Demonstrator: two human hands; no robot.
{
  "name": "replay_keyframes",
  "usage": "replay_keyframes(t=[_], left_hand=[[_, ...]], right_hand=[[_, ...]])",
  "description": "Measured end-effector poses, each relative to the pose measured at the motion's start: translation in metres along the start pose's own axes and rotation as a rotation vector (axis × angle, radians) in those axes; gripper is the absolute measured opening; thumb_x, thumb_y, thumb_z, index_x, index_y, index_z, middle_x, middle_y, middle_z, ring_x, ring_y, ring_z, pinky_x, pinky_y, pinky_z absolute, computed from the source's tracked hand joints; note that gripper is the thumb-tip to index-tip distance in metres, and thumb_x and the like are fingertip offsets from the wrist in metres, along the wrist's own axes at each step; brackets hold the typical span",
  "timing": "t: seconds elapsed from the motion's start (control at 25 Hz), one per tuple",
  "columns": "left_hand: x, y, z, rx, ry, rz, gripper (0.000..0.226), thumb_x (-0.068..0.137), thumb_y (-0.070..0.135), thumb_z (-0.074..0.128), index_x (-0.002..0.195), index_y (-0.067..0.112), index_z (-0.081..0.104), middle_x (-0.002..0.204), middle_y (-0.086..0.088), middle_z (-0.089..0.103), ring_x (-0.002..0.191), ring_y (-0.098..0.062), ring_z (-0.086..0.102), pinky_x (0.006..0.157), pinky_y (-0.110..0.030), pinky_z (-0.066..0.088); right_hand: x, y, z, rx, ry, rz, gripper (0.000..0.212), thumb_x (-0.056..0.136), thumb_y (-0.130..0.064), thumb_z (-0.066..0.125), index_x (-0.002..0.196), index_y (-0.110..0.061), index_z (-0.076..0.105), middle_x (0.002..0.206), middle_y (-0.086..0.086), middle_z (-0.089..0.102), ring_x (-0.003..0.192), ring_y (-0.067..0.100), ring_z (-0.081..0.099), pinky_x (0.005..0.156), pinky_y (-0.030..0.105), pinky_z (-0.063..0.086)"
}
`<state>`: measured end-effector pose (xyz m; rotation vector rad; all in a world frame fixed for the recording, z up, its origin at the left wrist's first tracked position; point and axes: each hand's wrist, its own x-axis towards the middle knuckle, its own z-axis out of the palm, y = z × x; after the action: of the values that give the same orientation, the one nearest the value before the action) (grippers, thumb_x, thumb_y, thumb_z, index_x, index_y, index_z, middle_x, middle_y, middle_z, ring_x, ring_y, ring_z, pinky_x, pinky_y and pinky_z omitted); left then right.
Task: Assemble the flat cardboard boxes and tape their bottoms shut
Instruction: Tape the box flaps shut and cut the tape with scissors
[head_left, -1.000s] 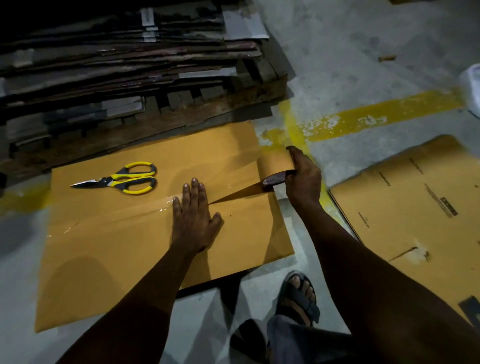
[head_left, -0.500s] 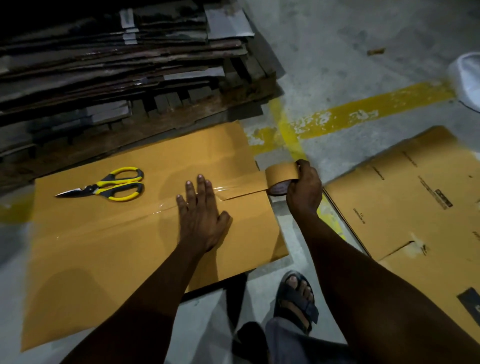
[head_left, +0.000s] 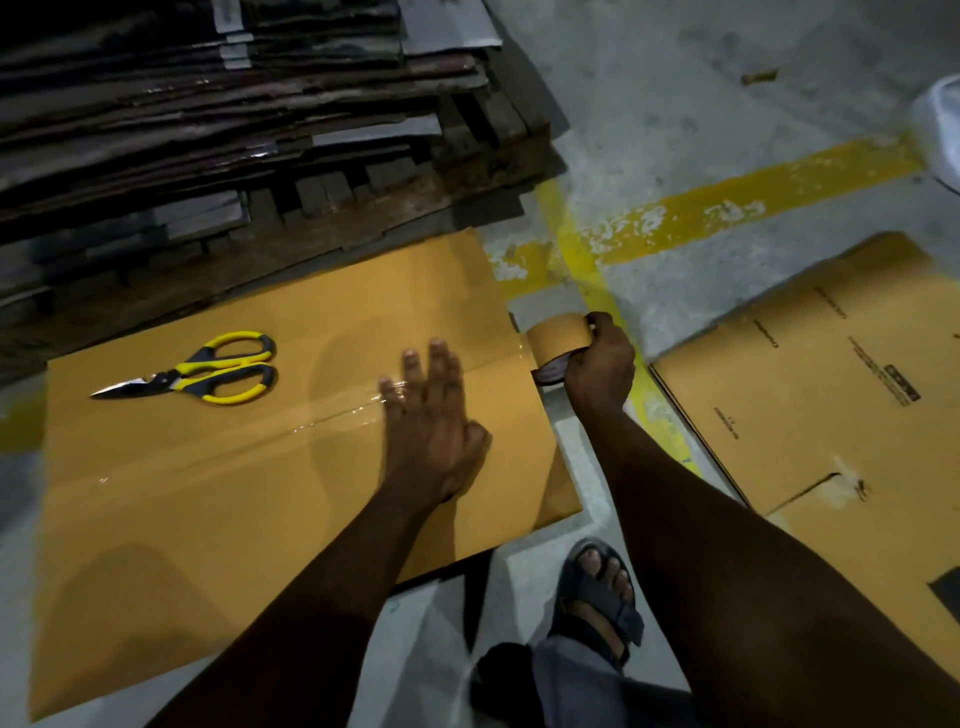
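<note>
A brown cardboard box (head_left: 218, 483) stands on the floor with its closed bottom flaps facing up. A shiny strip of clear tape (head_left: 270, 431) runs along the centre seam. My left hand (head_left: 431, 421) presses flat on the tape with fingers straight. My right hand (head_left: 597, 369) grips a brown tape roll (head_left: 558, 340) just past the box's right edge, low against that edge. Yellow-handled scissors (head_left: 202, 366) lie on the far flap, left of my left hand.
A wooden pallet (head_left: 363, 208) piled with flattened dark cardboard stands right behind the box. Another flat brown box (head_left: 831, 405) lies on the floor to the right. Yellow floor lines (head_left: 727, 200) cross the concrete. My sandalled foot (head_left: 597, 587) is near the box's front right corner.
My right hand has drawn the roll rightward and down over the box's right edge, laying tape along the seam. My left hand slid right along the tape.
</note>
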<state>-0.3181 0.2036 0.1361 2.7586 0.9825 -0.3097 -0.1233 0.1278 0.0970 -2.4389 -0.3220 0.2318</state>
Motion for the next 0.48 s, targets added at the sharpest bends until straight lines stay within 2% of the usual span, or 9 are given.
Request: replay_keyframes(t=[0.08,0.2,0.32,0.4,0.48], left_hand=[[0.018,0.036,-0.001,0.003,-0.005,0.142,0.081,0.088,0.049,0.020,0.153,0.010,-0.007,0.159,-0.010,-0.020,0.145,-0.034,-0.020,0.115,-0.061,0.000],[0.036,0.067,-0.004,0.010,-0.012,0.142,0.077,0.090,0.048,0.018,0.153,0.008,-0.003,0.160,-0.011,-0.017,0.146,-0.034,-0.016,0.115,-0.060,-0.001],[0.031,0.047,0.000,-0.007,0.009,0.166,0.077,0.089,0.049,0.007,0.153,0.009,-0.008,0.159,-0.011,-0.020,0.146,-0.030,-0.018,0.118,-0.053,-0.004],[0.022,0.018,0.000,-0.049,0.011,0.142,0.079,0.087,0.052,0.002,0.152,0.010,-0.011,0.158,-0.010,-0.022,0.146,-0.028,-0.020,0.119,-0.050,-0.005],[0.005,-0.019,0.002,-0.025,0.030,0.120,0.077,0.089,0.052,0.003,0.153,0.010,-0.008,0.159,-0.010,-0.019,0.147,-0.030,-0.017,0.119,-0.051,-0.002]], right_hand=[[0.004,0.006,0.007,0.074,-0.055,0.068,0.045,0.086,0.003,0.049,0.126,-0.012,0.059,0.116,0.019,0.064,0.107,0.038,0.059,0.072,0.037,0.042],[0.001,0.009,0.006,0.222,-0.125,0.012,0.060,0.082,0.009,0.046,0.137,-0.013,0.052,0.129,0.018,0.059,0.118,0.036,0.054,0.082,0.037,0.043],[-0.015,0.003,-0.003,0.192,-0.016,-0.135,0.067,0.080,0.007,0.045,0.142,-0.017,0.049,0.140,0.010,0.054,0.128,0.032,0.049,0.100,0.042,0.042],[-0.026,-0.015,-0.011,0.065,0.086,-0.187,0.059,0.084,-0.008,0.043,0.141,-0.018,0.050,0.145,0.008,0.051,0.136,0.031,0.043,0.112,0.049,0.031],[-0.036,-0.044,-0.013,-0.067,0.043,-0.229,0.057,0.089,-0.023,0.034,0.146,-0.020,0.045,0.155,0.008,0.039,0.146,0.030,0.028,0.118,0.052,0.013]])
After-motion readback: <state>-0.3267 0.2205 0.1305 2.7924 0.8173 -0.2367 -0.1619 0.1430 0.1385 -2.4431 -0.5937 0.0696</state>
